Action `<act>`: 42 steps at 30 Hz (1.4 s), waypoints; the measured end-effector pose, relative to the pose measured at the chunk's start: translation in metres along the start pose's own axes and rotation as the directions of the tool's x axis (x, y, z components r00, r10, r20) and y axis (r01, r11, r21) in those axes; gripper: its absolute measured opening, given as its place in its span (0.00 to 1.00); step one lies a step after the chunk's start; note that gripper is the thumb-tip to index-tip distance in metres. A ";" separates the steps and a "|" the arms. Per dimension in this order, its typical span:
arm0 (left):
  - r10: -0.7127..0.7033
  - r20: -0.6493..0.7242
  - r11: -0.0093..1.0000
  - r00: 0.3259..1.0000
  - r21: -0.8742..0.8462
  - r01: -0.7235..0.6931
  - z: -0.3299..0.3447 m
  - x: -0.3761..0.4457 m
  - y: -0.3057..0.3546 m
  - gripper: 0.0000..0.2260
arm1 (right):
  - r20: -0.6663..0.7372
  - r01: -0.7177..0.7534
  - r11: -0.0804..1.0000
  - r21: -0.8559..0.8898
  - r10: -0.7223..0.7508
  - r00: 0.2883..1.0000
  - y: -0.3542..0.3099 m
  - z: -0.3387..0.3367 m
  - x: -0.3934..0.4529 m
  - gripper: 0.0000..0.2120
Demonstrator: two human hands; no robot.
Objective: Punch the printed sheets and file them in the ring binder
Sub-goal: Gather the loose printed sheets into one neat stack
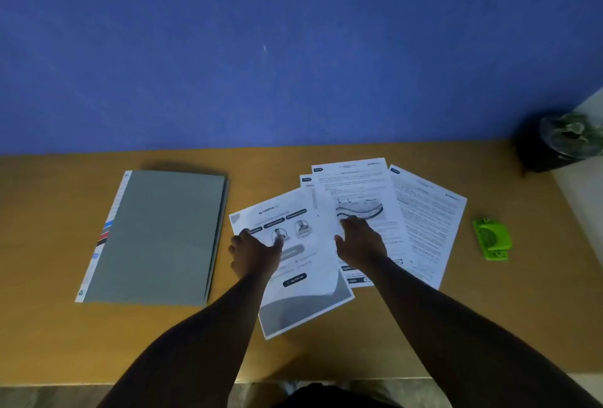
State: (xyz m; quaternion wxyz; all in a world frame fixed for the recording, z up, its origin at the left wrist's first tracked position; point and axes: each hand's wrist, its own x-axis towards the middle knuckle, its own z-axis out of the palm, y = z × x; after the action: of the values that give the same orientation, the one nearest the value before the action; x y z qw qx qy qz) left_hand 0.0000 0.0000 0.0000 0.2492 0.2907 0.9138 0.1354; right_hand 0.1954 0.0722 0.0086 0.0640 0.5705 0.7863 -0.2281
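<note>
Left hand (pixel 256 252) and right hand (pixel 360 244) spread flat on fanned printed sheets (pixel 424 221), mid-counter (pixel 326 352). Closed binder (pixel 156 238) left, green punch (pixel 492 239) right, unused. Risk: uneven gathering leaves edges misaligned, so punched holes miss the rings

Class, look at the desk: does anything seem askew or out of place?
Yes. The printed sheets lie fanned and overlapping at different angles, not squared into a stack. The ring binder lies closed, and the green hole punch sits apart, right of the sheets.
</note>
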 end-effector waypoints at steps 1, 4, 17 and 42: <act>-0.063 0.011 0.998 0.998 -0.020 0.063 0.001 0.001 -0.001 0.38 | 0.022 -0.012 1.000 0.004 0.012 1.000 -0.001 0.002 0.000 0.21; -0.222 0.055 0.975 0.974 -0.004 0.222 0.004 0.002 -0.007 0.46 | 0.054 -0.026 0.999 0.020 0.025 0.998 -0.001 0.011 0.000 0.19; -0.357 0.066 0.934 0.932 0.006 0.357 0.024 0.012 -0.029 0.52 | 0.122 -0.108 0.983 0.150 0.090 0.988 -0.004 0.043 0.012 0.21; -0.110 0.151 0.900 0.982 -0.404 0.163 0.028 0.010 -0.033 0.09 | 0.077 -0.299 0.885 0.356 0.291 0.954 0.007 0.039 0.026 0.18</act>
State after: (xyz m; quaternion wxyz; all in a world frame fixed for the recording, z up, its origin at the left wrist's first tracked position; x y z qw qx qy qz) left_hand -0.0076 -0.0168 -0.0400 0.3705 0.1743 0.8650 0.2901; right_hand 0.1865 0.0801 -0.0371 -0.0006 0.6828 0.6339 -0.3633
